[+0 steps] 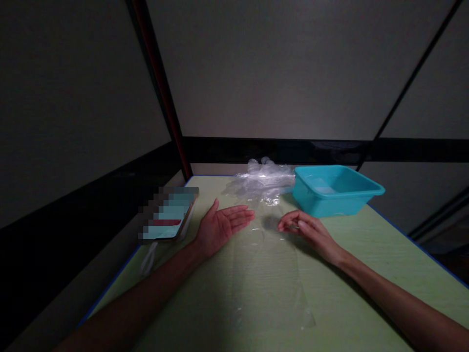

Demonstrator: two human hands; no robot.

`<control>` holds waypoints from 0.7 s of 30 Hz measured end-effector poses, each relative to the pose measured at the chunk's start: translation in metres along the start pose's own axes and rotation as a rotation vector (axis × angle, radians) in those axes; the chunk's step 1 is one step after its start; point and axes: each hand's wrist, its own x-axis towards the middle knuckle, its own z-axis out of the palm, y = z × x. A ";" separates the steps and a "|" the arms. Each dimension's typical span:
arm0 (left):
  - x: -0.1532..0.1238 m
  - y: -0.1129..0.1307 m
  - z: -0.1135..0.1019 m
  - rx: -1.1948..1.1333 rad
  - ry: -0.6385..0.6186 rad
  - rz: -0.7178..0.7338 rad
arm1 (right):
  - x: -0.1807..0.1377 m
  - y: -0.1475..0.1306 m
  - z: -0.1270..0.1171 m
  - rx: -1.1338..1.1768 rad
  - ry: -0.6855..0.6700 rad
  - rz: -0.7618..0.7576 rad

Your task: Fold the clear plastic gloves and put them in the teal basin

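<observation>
A clear, flat plastic bag (pixel 269 278) lies lengthwise on the table between my forearms. My left hand (pixel 220 227) is open over the bag's left side, with the palm turned up and inward and the fingers stretched together; nothing is in it. Across from it, my right hand (pixel 308 232) hovers by the bag's right side. Its fingers are loosely curled, the thumb stands apart from the fingertips, and no held thing shows. Beyond both hands sits a crumpled heap of clear plastic bags (pixel 266 178).
A turquoise plastic basin (pixel 330 205) stands at the back right, beside the heap. At the left edge a phone or tablet (pixel 172 220), partly blurred out, leans with a pale strap near it. The pale green table (pixel 348 293) has blue edging and meets a wall behind.
</observation>
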 end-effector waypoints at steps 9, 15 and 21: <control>0.001 -0.006 -0.002 -0.032 -0.019 -0.060 | -0.012 -0.028 0.047 -0.609 -0.901 -0.231; 0.001 -0.006 -0.001 -0.024 -0.005 -0.067 | -0.016 -0.024 0.047 -0.580 -0.935 -0.220; 0.000 -0.007 0.001 -0.015 -0.018 -0.084 | -0.021 -0.029 0.050 -0.565 -0.970 -0.226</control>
